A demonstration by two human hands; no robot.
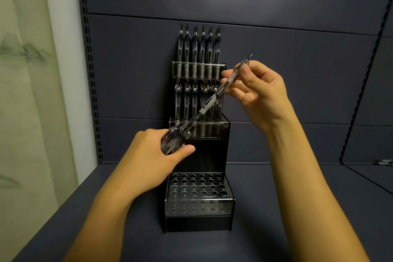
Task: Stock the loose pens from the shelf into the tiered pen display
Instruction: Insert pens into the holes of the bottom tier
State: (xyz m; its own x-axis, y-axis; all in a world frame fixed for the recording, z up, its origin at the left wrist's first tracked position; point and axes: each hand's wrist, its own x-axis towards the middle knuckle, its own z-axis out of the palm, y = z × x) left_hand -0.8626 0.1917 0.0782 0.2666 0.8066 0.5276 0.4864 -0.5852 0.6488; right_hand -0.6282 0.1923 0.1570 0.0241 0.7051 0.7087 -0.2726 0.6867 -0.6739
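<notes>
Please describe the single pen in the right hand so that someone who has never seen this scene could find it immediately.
Start at the black tiered pen display standing in the middle of the dark shelf. In front of its upper tiers, the right hand pinches one clear pen. Unlike the upright pens in the tiers, it slants diagonally, its lower end pointing at the bundle of pens held by the left hand.

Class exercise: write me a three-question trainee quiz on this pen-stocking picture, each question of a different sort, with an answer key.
1. True or false: the bottom tier of the pen display is full of pens.
2. What does the left hand hold? A) a bundle of pens B) a cloth C) nothing
3. Fill in: the right hand pinches a single ____ in its fingers.

Key: 1 false, its holes are empty; 2 A; 3 pen.
</notes>
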